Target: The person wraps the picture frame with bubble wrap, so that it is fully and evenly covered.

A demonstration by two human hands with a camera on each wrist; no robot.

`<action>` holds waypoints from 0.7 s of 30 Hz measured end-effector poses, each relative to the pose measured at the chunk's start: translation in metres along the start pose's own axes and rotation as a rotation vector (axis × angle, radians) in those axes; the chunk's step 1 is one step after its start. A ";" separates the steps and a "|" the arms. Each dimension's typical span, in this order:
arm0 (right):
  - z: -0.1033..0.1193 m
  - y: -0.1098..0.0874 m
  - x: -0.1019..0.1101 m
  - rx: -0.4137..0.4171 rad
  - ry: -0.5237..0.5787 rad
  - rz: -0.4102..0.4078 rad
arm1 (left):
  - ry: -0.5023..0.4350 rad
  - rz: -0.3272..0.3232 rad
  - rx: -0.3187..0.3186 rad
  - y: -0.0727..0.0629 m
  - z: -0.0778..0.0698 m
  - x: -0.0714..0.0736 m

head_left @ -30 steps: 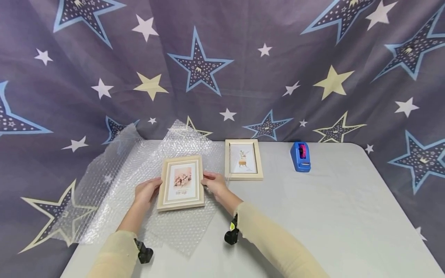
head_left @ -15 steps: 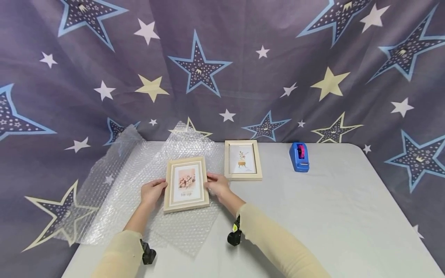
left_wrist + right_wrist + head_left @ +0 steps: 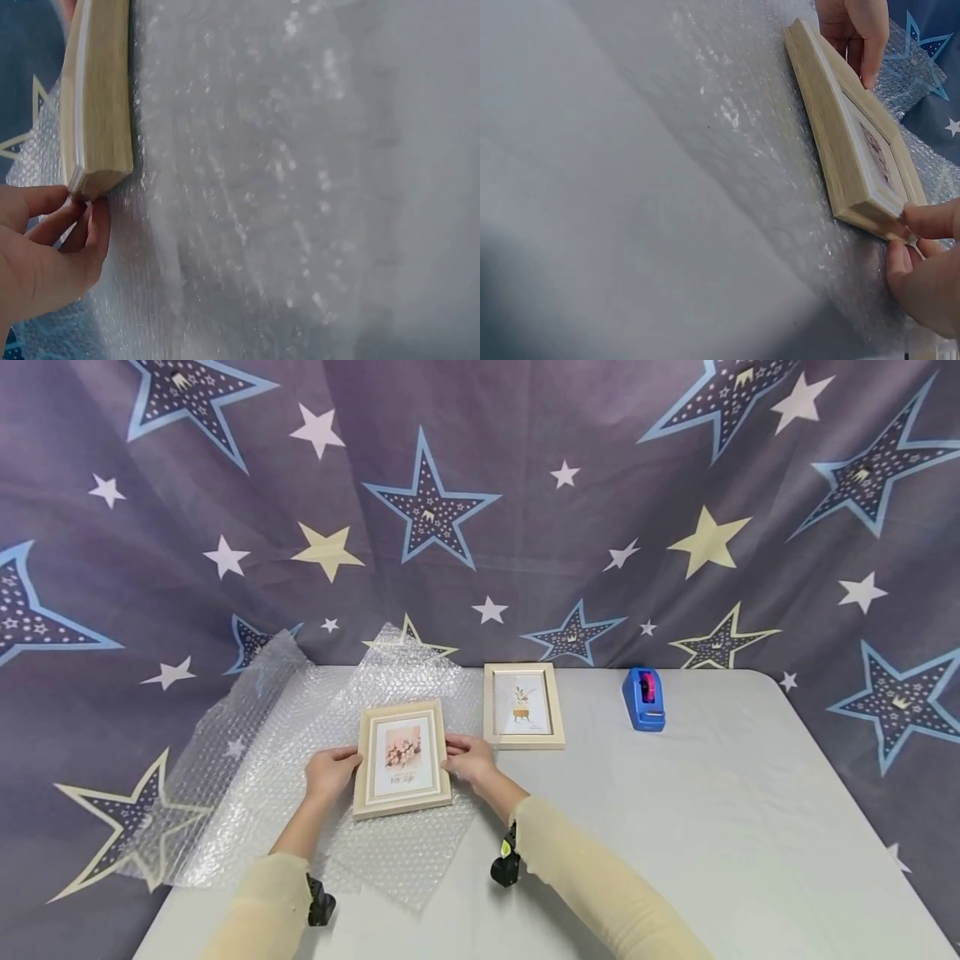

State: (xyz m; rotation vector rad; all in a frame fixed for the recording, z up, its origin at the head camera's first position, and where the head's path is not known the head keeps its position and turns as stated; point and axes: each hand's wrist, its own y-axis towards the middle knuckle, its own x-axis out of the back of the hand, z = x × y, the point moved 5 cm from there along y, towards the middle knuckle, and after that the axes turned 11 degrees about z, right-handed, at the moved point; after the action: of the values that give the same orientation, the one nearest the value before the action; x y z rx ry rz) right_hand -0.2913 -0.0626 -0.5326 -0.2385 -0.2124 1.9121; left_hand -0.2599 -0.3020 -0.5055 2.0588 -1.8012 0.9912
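Note:
A pale wooden picture frame [image 3: 403,758] with a pink flower print lies face up over the bubble wrap [image 3: 300,810], turned slightly. My left hand [image 3: 330,774] grips its left edge, thumb at the front rim and fingers at the side, as the left wrist view also shows on the frame's end [image 3: 105,97]. On the opposite edge, my right hand [image 3: 471,760] pinches the frame between thumb and fingers. In the right wrist view, the frame's long side [image 3: 817,120] sits close over the wrap, with both hands at its ends.
A second picture frame [image 3: 524,706] with a potted plant print lies to the right, its left edge under the wrap's corner. Farther right stands a blue tape dispenser [image 3: 644,699] with a pink core. The wrap hangs over the left edge of the white table [image 3: 712,843]; a star-patterned curtain [image 3: 517,527] rises behind.
Both hands have shifted the flower picture frame slightly to the right on the wrap, keeping their grip on its sides. In the last half second it has hardly moved.

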 end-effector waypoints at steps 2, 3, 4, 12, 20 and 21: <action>0.000 0.000 0.000 0.004 0.006 0.002 | -0.021 0.025 0.000 0.000 0.001 0.001; 0.000 0.000 0.000 0.004 0.006 -0.001 | -0.028 0.037 -0.001 0.000 0.002 0.002; -0.001 0.000 0.000 0.002 0.010 -0.003 | -0.036 0.048 0.005 0.001 0.003 0.002; -0.001 -0.002 0.001 -0.023 -0.052 -0.030 | 0.006 0.082 0.032 0.005 0.009 -0.002; 0.001 -0.003 0.002 -0.002 -0.083 -0.047 | 0.061 0.070 -0.019 0.007 0.008 0.002; 0.001 -0.003 0.002 0.001 -0.083 -0.049 | 0.071 0.068 -0.023 0.007 0.006 0.003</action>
State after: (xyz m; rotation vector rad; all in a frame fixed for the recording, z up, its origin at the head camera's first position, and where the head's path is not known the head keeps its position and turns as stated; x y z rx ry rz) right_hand -0.2894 -0.0602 -0.5311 -0.1524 -0.2708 1.8755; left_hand -0.2647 -0.3101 -0.5101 1.9352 -1.8492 1.0432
